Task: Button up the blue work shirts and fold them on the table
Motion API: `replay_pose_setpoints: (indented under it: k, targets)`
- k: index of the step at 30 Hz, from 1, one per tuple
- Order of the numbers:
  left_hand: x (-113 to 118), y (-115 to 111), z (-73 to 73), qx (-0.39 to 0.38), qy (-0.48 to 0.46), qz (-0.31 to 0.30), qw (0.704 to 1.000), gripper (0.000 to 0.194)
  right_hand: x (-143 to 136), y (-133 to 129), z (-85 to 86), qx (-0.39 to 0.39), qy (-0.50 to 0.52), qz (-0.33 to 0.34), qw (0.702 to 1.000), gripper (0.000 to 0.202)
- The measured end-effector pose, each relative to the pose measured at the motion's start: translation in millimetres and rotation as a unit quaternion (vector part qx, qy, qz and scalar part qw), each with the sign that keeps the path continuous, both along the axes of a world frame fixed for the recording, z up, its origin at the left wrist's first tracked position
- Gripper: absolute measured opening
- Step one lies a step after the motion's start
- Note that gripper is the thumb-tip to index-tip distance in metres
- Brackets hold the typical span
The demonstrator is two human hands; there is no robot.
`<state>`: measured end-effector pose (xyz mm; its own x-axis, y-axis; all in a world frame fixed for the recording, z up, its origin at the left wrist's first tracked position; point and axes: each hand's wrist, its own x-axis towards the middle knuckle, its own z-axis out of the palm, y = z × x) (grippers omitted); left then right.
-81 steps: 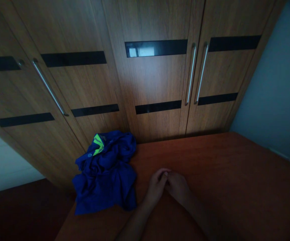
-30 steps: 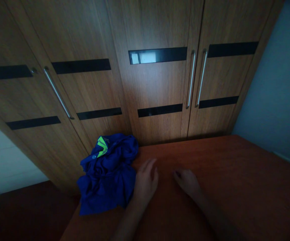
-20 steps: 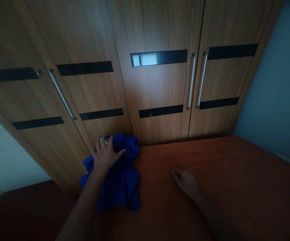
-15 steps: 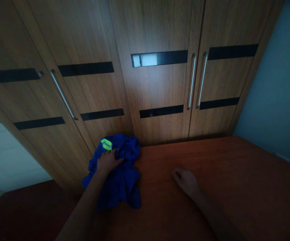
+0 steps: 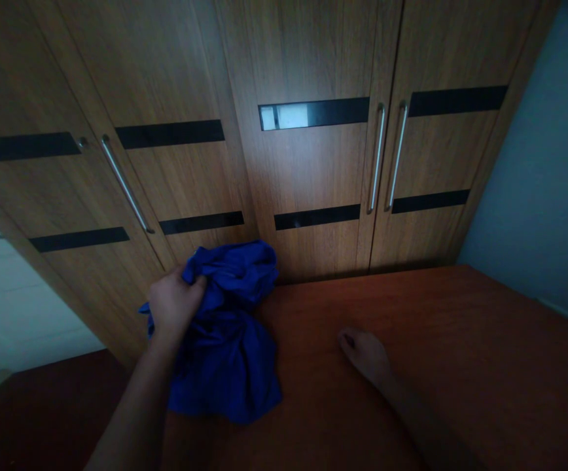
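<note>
A crumpled blue garment (image 5: 235, 360) lies in a heap on the left of the reddish-brown wooden surface (image 5: 451, 333), against the wardrobe. Its kind of clothing cannot be made out. My left hand (image 5: 175, 302) grips its upper left part, thumb on top and fingers hidden in the folds, with some cloth lifted. To the right of the garment and apart from it, my right hand (image 5: 365, 354) rests on the surface with curled fingers. Nothing shows in it.
A wooden wardrobe (image 5: 308, 163) with dark inlaid strips stands along the back edge of the surface. Its long metal handles (image 5: 377, 160) stick out from the doors. A pale wall (image 5: 544, 203) rises at the right, and a dark floor (image 5: 43, 412) lies lower left.
My left hand has gone from lying spread on the garment to gripping it, moving left and lifting cloth. The bright yellow-green patch is now out of sight. My right hand has stayed put.
</note>
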<state>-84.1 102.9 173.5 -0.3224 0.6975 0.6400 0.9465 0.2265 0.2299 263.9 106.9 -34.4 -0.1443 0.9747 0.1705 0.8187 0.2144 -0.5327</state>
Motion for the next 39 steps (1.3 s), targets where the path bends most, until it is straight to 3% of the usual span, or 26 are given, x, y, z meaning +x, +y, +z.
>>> replay_pose_setpoints:
  k: [3,6,8,10,12,15,18,20,22,24,27,30,32,34,36,37,39]
  targets:
    - [13,-19,36.4,0.083,-0.085,-0.061,0.991,0.022,-1,1,0.3,-0.02,0.068,-0.003,0.997,0.032]
    - [35,-35,63.9,0.154,-0.183,-0.106,0.965,0.027,-7,-1,7.8,-0.036,0.153,0.02,0.987,0.033]
    - [54,-41,73.7,0.196,-0.236,-0.125,0.944,0.028,-12,-5,21.8,-0.035,0.238,0.041,0.97,0.035]
    - [75,-42,72.0,0.229,-0.272,-0.143,0.924,0.027,-14,-10,42.8,-0.018,0.342,0.056,0.938,0.038]
    - [95,-37,54.3,0.245,-0.282,-0.152,0.915,0.027,-11,-17,65.5,0.012,0.417,0.063,0.907,0.039]
    - [121,-26,-4.1,0.228,-0.251,-0.169,0.925,0.014,6,-23,88.3,0.026,0.482,0.043,0.875,0.04]
    - [139,-23,-78.5,0.098,-0.188,-0.285,0.935,0.023,32,-22,90.5,-0.028,0.519,-0.003,0.854,0.047]
    - [145,-29,-117.5,-0.051,-0.173,-0.38,0.907,0.026,49,-18,84.3,-0.08,0.514,-0.009,0.854,0.05]
    - [148,-38,-138.9,-0.139,-0.196,-0.44,0.865,0.028,59,-14,75.8,-0.115,0.493,-0.022,0.862,0.052]
    - [148,-45,-143.9,-0.172,-0.251,-0.475,0.825,0.032,61,-11,67.0,-0.121,0.47,-0.048,0.873,0.05]
    - [144,-48,-135.2,-0.187,-0.383,-0.49,0.76,0.036,53,-10,55.5,-0.13,0.458,-0.033,0.879,0.054]
    - [128,-40,-121.0,-0.163,-0.536,-0.425,0.711,0.039,52,-4,54.0,-0.158,0.457,0.021,0.875,0.049]
    - [109,-31,-108.0,-0.107,-0.607,-0.368,0.696,0.043,64,6,63.8,-0.129,0.423,0.041,0.896,0.044]
    - [87,-22,-89.9,-0.052,-0.62,-0.334,0.708,0.047,82,19,84.0,-0.044,0.346,0.052,0.936,0.042]
    - [69,-15,-67.0,-0.045,-0.564,-0.34,0.751,0.046,100,32,113.2,0.06,0.211,0.065,0.974,0.041]
    - [62,-12,-54.1,-0.036,-0.524,-0.341,0.78,0.045,107,38,130.4,0.12,0.129,0.07,0.982,0.04]
    - [55,-9,-26.4,0.003,-0.447,-0.341,0.827,0.043,116,45,167.7,0.234,-0.015,0.054,0.971,0.042]
